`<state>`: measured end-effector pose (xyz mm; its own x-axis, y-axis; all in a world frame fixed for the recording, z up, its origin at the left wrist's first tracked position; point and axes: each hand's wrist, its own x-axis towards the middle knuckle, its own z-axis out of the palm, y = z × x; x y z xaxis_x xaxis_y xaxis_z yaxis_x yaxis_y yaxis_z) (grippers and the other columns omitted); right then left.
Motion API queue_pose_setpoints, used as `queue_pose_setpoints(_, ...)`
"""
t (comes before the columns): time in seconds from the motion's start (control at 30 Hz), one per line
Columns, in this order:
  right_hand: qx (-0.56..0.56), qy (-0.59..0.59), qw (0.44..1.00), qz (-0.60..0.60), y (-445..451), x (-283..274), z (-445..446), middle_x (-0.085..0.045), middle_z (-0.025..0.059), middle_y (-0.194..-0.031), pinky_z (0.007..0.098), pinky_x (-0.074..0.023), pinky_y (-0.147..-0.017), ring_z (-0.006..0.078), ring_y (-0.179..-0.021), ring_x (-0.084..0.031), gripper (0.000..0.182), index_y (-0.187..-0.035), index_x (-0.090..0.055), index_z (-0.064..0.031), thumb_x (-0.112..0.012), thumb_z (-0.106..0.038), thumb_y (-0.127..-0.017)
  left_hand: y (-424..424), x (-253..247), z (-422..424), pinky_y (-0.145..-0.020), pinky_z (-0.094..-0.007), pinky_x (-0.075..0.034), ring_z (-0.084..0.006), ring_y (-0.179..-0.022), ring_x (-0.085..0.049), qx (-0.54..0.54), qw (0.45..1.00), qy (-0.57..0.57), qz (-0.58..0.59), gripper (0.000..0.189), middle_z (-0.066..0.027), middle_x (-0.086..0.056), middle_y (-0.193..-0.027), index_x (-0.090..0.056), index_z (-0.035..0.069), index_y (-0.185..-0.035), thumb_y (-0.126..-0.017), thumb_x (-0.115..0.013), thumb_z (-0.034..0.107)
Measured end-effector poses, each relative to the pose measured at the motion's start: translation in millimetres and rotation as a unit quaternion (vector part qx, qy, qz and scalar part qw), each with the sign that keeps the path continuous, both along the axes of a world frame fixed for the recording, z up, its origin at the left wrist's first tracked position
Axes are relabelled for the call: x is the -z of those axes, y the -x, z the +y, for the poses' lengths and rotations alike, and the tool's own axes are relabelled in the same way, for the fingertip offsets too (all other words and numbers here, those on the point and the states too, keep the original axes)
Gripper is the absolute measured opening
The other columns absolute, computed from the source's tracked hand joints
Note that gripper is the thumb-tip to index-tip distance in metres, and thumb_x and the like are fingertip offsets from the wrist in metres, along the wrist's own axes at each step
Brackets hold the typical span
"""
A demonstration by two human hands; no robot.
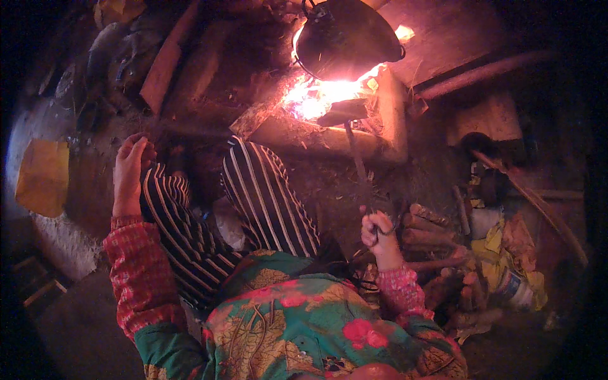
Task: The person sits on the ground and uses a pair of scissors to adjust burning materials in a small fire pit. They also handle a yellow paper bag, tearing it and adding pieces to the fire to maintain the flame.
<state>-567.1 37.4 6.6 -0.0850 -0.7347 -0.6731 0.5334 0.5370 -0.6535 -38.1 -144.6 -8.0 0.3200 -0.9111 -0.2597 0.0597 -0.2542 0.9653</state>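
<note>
In the head view a dark cooking pot with loop handles sits tilted in the picture over a bright wood fire. A dark chunk of wood lies at the fire's near edge, touching the far end of a long thin tool. My right hand is closed round the near end of that tool; whether it is metal tongs or a rod, I cannot tell. My left hand, fingers bent together, hangs beside my left knee; nothing is plainly visible in it.
A raised hearth edge borders the fire. Split firewood is stacked at right, near yellow bags and a long curved stick. At left are a yellow-brown sheet and a leaning board. My striped trouser legs are before me.
</note>
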Motion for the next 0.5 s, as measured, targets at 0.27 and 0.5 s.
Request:
queue_pose_setpoints(0.27,0.057,0.09,0.989,-0.104,9,49,-143,-0.039,-0.003,-0.059,0.0222,-0.024,-0.036,0.0073,-0.041,-0.034,0.021,-0.096,-0.054,-0.0022,-0.053,-0.018,-0.083,-2,-1,-1,-0.062,-0.0194,-0.042,-0.007,-0.072,-0.056,0.003,1.0,-0.004,-0.009,0.022,0.0012,-0.06,-0.083,-0.06,0.01,-0.102,-0.085,-0.058,0.023)
queue_pose_setpoints(0.5,0.148,0.102,0.976,-0.122,13,99,-236,-0.034,-0.0039,-0.057,0.0222,-0.0242,-0.039,0.007,-0.043,-0.03,0.017,-0.089,-0.052,0.0007,-0.051,-0.015,-0.084,10,-18,-2,-0.064,-0.02,-0.043,-0.0073,-0.071,-0.056,-0.007,0.998,-0.049,-0.033,0.022,0.0008,-0.06,-0.084,-0.06,0.009,-0.103,-0.085,-0.057,0.022)
